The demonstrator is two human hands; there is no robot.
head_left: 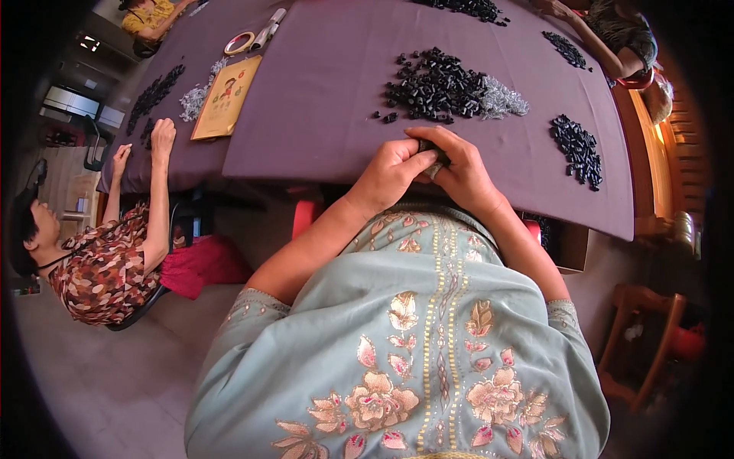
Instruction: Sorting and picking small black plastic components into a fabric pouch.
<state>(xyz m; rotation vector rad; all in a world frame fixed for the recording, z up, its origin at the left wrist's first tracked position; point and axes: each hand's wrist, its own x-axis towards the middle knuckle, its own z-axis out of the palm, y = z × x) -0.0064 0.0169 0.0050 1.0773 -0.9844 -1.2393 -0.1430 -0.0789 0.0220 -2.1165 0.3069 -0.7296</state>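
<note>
My left hand (391,174) and my right hand (465,170) meet at the table's near edge, fingers curled and thumbs close together. Between them shows part of a small dark piece (433,158), pinched by both hands; the fingers cover most of it. Just beyond lies a heap of small black plastic pieces (432,84), with a pile of clear, thin small parts (501,99) touching its right side. Further right, a separate group of black pieces (577,151) is spread near the table's right edge.
A purple cloth (306,99) covers the table. At left lie a yellow booklet (227,98), a tape roll (239,43), clear parts (195,102) and black pieces (155,96). A seated person (107,264) works at left; others sit at far left and far right.
</note>
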